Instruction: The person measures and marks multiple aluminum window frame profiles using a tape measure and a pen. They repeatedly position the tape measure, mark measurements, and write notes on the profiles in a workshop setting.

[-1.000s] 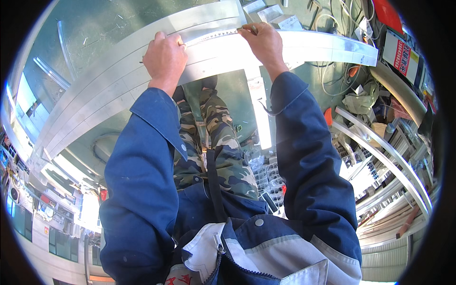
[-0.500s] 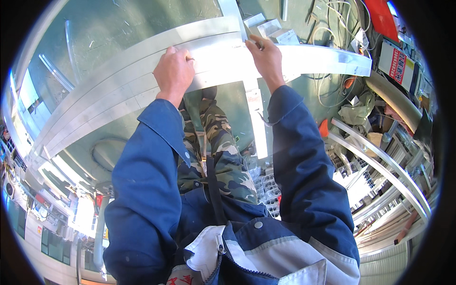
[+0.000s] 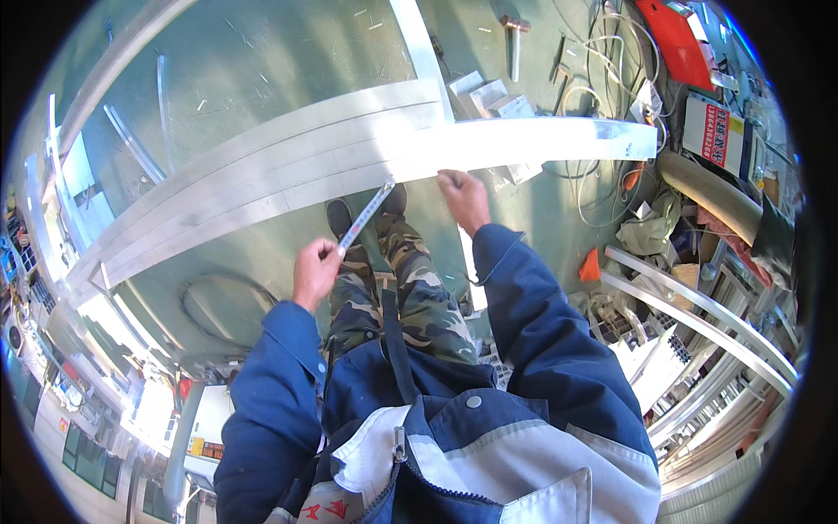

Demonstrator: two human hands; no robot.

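Between the thumb and fingers of my left hand (image 3: 318,272) is one end of a narrow, silvery ruler (image 3: 367,216) with marks along it. It slants up and right, its far end close to the near edge of the metal profiles (image 3: 323,148). These long pale lengths lie side by side in a bowed band and join a straight crossing bar (image 3: 417,44). My right hand (image 3: 464,201) is closed, with fingers curled just below the brightly lit part of the profiles. Whatever it may hold is hidden.
Metal blocks (image 3: 493,98) lie behind the profiles, with a hammer (image 3: 515,48) farther off. Cables (image 3: 602,96) tangle at the right, near a red panel (image 3: 676,39). Curved metal strips (image 3: 698,306) extend at the lower right. My shoes (image 3: 340,217) stand by the profiles' near edge.
Both hands have drawn back toward me from over the profiles. The ruler now shows clearly in my left hand. My right hand has moved off the crossing bar.
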